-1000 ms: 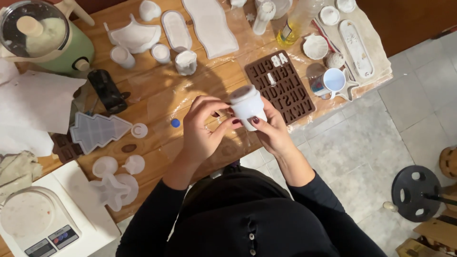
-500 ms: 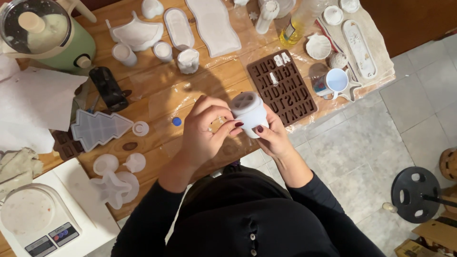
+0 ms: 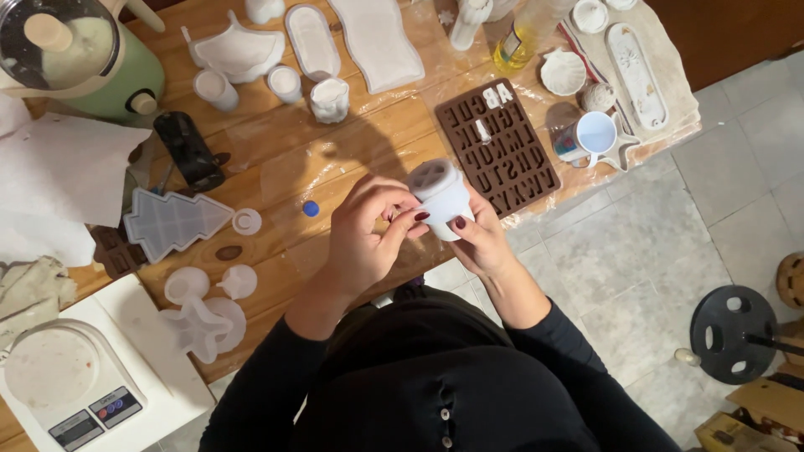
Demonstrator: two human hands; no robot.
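Wooden tabletop (image 3: 276, 159) is crowded with moulds. Both hands, left hand (image 3: 364, 238) and right hand (image 3: 481, 238), grasp a small white cup mould (image 3: 440, 197) beyond its edge, over the tiled floor (image 3: 636, 251); if the fingers slip, it could drop there.

Not much moved tbh. The white cup (image 3: 440, 197) has tipped over a bit more, so its top faces the bench now. The left hand (image 3: 368, 230) looks like it slid its fingertips (image 3: 416, 216) closer against the side, hard to tell.
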